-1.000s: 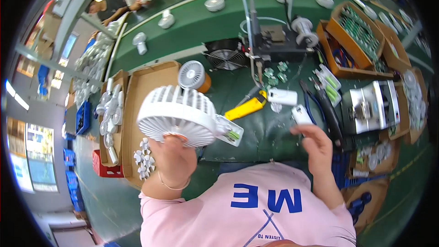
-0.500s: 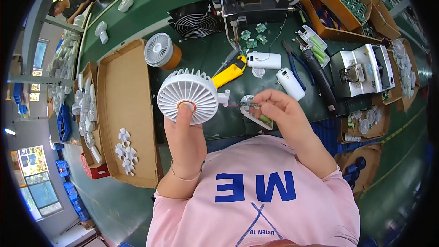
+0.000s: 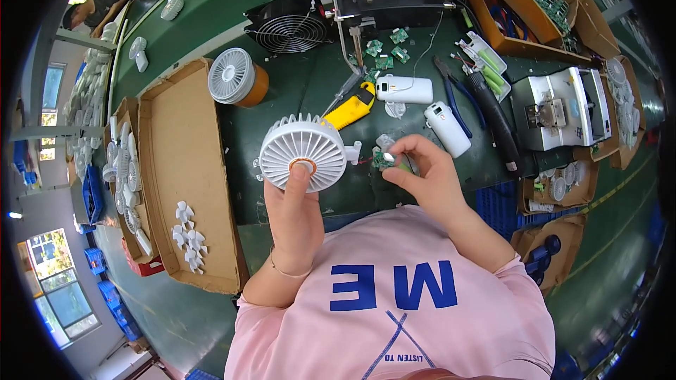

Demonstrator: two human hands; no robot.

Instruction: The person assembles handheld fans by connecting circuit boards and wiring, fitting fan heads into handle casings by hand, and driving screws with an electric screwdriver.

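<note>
Left hand [image 3: 293,217] was clamped on the round white plastic fan head with radial slats [image 3: 280,153], thumb on its orange-ringed centre, my other fingers mostly hidden behind. Fan head was held above the dark green bench top [image 3: 352,200], slatted face toward me.

Right hand [image 3: 432,174] had thumb and forefinger together on the small green circuit board [image 3: 381,162], just right of the fan head's stubby white neck. Thin red wire [image 3: 364,161] ran between neck and board. Couldn't tell what the pale piece just behind the board was.

Beyond my hands: yellow-handled tool [image 3: 351,108], two rounded white plastic cases [image 3: 447,129], dark blue-handled pliers [image 3: 459,102], loose green boards [image 3: 384,62]. To the left, the long brown cardboard tray [image 3: 184,141] had white plastic fan blades [image 3: 189,238] at its near end.
</note>
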